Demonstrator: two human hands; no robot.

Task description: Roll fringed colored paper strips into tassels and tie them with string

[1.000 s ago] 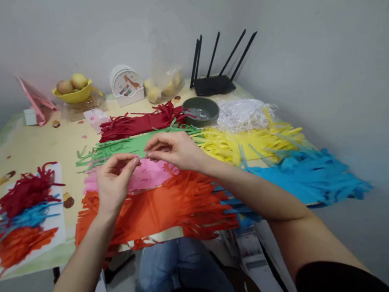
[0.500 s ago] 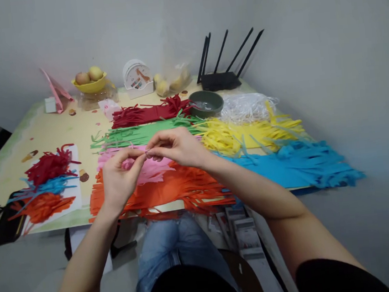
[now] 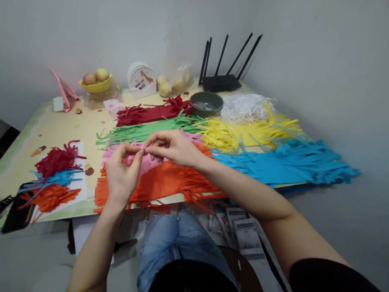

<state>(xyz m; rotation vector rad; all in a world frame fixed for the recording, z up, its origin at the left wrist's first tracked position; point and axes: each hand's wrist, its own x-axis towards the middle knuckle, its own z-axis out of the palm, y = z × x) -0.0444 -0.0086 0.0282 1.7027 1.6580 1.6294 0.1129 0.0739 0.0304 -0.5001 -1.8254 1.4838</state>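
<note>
**Pink strip pinched between 2 hands**

Left hand [image 3: 121, 171] and right hand [image 3: 174, 147] meeting fingertip to fingertip above the pink paper [image 3: 148, 162], both clamped on 1 thin pink strip [image 3: 143, 147]. Orange fringe [image 3: 163, 181] just below, green strips [image 3: 138, 133] beyond.

I see fringed paper sheets in red [image 3: 150, 113], green [image 3: 141, 132], pink [image 3: 148, 162], orange [image 3: 163, 183], yellow [image 3: 244, 134] and blue [image 3: 285, 164] on a pale yellow bench [image 3: 55, 132].
</note>
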